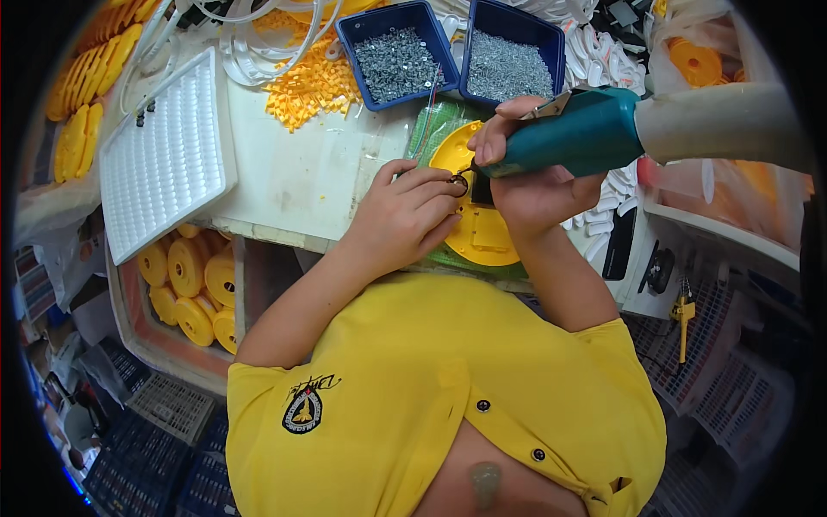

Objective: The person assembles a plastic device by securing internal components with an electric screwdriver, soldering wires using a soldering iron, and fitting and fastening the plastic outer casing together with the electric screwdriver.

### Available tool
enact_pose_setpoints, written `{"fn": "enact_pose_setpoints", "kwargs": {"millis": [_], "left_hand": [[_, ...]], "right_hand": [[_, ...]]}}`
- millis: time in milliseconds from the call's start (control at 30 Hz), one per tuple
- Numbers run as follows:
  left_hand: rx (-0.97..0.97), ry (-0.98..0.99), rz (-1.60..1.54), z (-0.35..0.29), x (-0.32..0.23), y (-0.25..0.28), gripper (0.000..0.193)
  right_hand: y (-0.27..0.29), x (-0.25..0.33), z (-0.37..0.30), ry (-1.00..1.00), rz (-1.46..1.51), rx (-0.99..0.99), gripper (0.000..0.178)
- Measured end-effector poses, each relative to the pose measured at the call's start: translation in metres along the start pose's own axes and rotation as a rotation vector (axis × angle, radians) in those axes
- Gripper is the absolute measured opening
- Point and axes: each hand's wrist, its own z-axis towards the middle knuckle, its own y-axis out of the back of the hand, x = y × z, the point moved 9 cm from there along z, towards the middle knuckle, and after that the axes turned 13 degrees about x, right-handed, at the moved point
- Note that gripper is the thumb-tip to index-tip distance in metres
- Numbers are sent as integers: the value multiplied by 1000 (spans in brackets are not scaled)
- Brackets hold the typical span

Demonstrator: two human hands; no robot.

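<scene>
My right hand [538,185] is wrapped round a teal power screwdriver [568,133], which lies tilted with its front end toward the middle of the bench. Below its tip rests a round yellow plastic housing [482,237], with a black block [481,191] set in it. My left hand [407,205] reaches over the housing's left edge, its fingertips closed on a small black looped part [459,181]. The fingers and the tool partly hide the spot where bit and housing meet. Under the housing is a green mat [439,129].
Two blue bins of screws, the left one [351,43] and the right one [558,52], stand behind the housing. Loose yellow pieces [310,90] lie heaped beside a white ridged tray [168,159]. Yellow discs [189,267] fill a compartment below left. White parts [603,65] are piled behind right.
</scene>
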Motion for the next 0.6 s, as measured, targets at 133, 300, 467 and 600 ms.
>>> {"fn": "enact_pose_setpoints", "kwargs": {"millis": [133, 300, 467, 600], "left_hand": [[3, -2, 2, -1, 1, -2, 16], [20, 4, -5, -2, 3, -3, 23], [4, -6, -4, -1, 1, -3, 19], [0, -1, 11, 0, -1, -3, 16]], "right_hand": [[-4, -5, 0, 21, 80, 1, 90], [-6, -7, 2, -29, 20, 76, 87], [-7, -10, -2, -21, 38, 19, 85], [-7, -10, -2, -9, 151, -18, 89]]}}
